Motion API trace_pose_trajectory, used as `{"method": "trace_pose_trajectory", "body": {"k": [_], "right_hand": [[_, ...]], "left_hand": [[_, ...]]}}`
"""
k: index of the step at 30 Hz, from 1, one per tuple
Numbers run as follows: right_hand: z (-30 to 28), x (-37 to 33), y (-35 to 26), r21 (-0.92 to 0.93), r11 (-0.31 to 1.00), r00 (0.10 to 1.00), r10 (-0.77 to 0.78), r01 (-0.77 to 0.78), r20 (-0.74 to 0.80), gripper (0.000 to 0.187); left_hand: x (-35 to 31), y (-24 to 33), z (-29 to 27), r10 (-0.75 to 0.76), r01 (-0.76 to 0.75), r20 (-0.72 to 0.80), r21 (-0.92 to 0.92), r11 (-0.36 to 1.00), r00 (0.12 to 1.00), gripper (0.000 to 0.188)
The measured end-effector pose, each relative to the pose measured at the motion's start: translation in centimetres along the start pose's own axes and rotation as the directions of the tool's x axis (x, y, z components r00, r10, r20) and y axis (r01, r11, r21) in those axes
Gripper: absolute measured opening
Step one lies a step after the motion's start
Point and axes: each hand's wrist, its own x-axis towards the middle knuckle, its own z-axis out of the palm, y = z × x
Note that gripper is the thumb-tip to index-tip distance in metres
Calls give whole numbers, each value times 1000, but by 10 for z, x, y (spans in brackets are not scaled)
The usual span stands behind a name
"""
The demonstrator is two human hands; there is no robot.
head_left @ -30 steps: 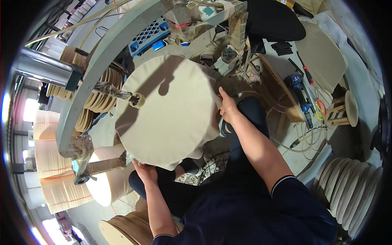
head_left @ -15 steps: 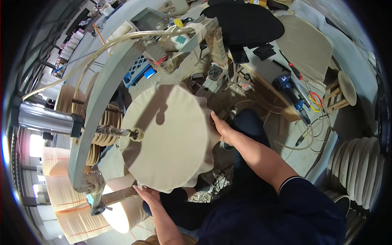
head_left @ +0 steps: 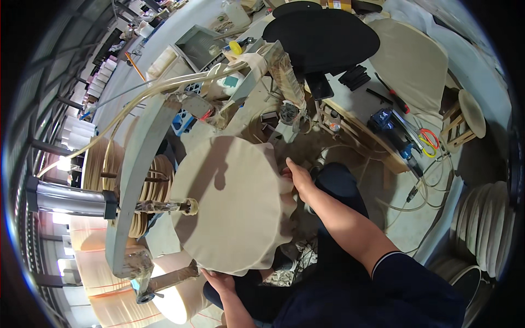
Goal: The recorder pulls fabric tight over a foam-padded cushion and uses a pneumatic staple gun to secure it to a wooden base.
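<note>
Workshop clutter all round; soft, floppy cloth disc (head_left: 229, 205) looks light; left hand (head_left: 219, 280) at six o'clock, right hand (head_left: 298, 177) at three, fingers curled on its rim.

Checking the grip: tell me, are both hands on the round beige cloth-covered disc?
Yes, the left hand grips its lower edge and the right hand presses its right edge of the disc.

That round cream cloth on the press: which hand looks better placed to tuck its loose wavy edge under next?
Probably the right hand: it already touches the cream cloth at its right rim, close to the wavy folds. The left hand grips the near rim from below, seemingly steadying it.
</note>
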Motion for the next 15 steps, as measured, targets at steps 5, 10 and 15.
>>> {"method": "trace_pose_trajectory", "body": {"k": [5, 10, 15], "right_hand": [[4, -3, -7, 71, 997, 996, 27, -34, 89, 54], [5, -13, -17, 211, 970, 983, 91, -124, 159, 44], [-8, -2, -11, 161, 982, 986, 78, -102, 147, 47]], "left_hand": [[-11, -3, 6, -97, 98, 36, -54, 994, 995, 63], [-4, -4, -3, -72, 73, 10, -35, 997, 997, 63], [-13, -10, 20, -46, 46, 19, -29, 999, 999, 58]]}}
